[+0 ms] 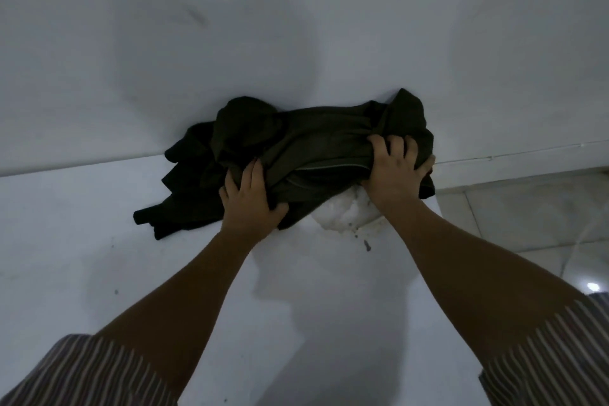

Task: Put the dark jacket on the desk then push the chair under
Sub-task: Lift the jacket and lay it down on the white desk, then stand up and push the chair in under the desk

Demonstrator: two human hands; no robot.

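Striped short sleeves [82, 369] framed the bottom of the view, with both bare forearms reaching forward over the white surface [66, 257]. The dark jacket [296, 148] lay bunched at the far edge of that surface, pressed up against the white wall [296, 10], with one sleeve trailing toward the left. The left hand [252, 204] gripped a fold at the near edge of the bundle, fingers [255, 175] curled into the cloth. The right hand [395, 171] clutched the right end, fingers closed over a thick wad near a pale zip line. Part of that end seemed to hang just past the surface's chipped corner [349, 214], above the tiled floor [527, 214].

The jacket looked as good as placed. To finish well, the right end would want nudging leftward onto the surface so nothing slides off, then both hands should let go cleanly without dragging the fabric back. The chair was not visible, so turning to find it would come next.
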